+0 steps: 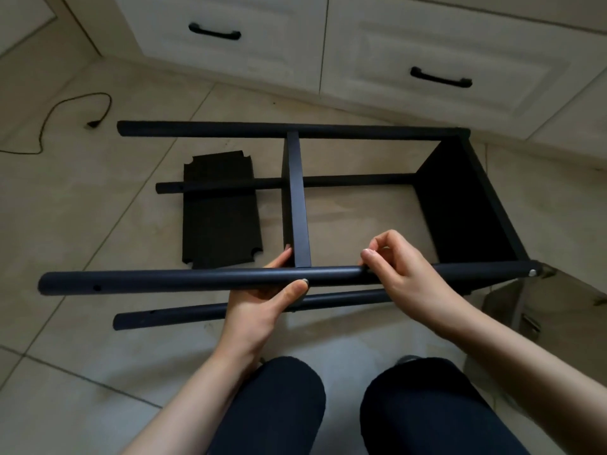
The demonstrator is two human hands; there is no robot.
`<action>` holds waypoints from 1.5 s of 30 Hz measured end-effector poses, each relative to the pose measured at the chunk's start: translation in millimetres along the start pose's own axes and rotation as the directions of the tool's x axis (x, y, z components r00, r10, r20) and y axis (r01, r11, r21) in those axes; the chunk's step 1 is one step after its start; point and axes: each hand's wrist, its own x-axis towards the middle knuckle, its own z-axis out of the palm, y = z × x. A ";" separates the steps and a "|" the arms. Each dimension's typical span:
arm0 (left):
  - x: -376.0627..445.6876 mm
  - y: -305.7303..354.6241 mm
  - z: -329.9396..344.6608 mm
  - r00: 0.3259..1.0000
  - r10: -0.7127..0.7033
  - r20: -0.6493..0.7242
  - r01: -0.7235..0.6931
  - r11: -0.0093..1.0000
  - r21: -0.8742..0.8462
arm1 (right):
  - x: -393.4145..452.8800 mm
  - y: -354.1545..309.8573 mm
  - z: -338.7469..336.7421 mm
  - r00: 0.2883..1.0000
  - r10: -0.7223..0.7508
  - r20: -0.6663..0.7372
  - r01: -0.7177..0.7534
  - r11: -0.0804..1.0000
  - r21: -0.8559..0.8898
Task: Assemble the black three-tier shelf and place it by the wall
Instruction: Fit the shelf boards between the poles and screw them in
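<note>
The black shelf frame lies on its side on the floor, its round poles pointing left. One board (466, 208) closes the right end and a second board (297, 195) stands across the middle. A third loose board (220, 221) lies flat on the tiles under the far lower pole. My left hand (269, 300) grips the near upper pole (164, 280) from below, thumb on its front, beside the middle board. My right hand (404, 274) rests on the same pole just right of the board, with fingertips curled over the pole; whether they hold anything small is hidden.
White cabinet drawers with black handles (215, 31) run along the back. A black power cord (65, 116) lies on the tiles at the left. A shiny metal object (525, 310) sits at the right near the frame's end. My knees (345, 405) are at the bottom edge.
</note>
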 end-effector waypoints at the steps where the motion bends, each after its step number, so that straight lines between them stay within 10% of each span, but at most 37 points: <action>1: 0.4 -2.1 -0.8 1.000 -0.001 0.002 0.001 1.000 -0.011 | 0.7 1.5 1.2 1.000 0.000 -0.002 0.000 1.000 -0.003; 12: -5.9 -5.5 0.3 0.982 -0.110 -0.153 0.135 0.977 0.165 | 4.0 11.4 13.6 0.999 -0.024 -0.046 0.021 0.997 -0.069; 16: -13.2 12.7 -4.0 0.969 -0.135 -0.205 0.243 0.652 0.719 | 4.2 13.2 16.7 0.999 -0.013 -0.044 0.010 0.998 -0.056; 21: -21.5 36.0 -6.0 0.980 0.128 -0.153 0.151 0.025 0.988 | 0.2 17.5 26.4 0.999 0.018 -0.033 -0.021 0.997 -0.074; 23: -21.0 43.5 -5.1 0.977 0.204 -0.070 0.088 -0.078 0.993 | -0.6 17.7 28.3 0.999 0.020 -0.038 -0.023 0.997 -0.076; 28: -7.9 43.7 -20.7 0.818 0.441 0.369 -0.350 -0.129 0.928 | -0.5 16.0 27.5 0.999 0.027 -0.026 -0.028 0.997 -0.076; 33: 20.3 41.6 -38.3 0.770 0.262 0.582 -0.550 -0.190 0.813 | -2.1 13.2 25.0 0.999 0.037 -0.027 -0.040 0.994 -0.105; 45: 35.8 26.1 -47.3 0.691 0.228 0.685 -0.700 -0.021 0.713 | 9.0 0.7 9.3 0.987 0.126 0.096 -0.096 0.957 -0.273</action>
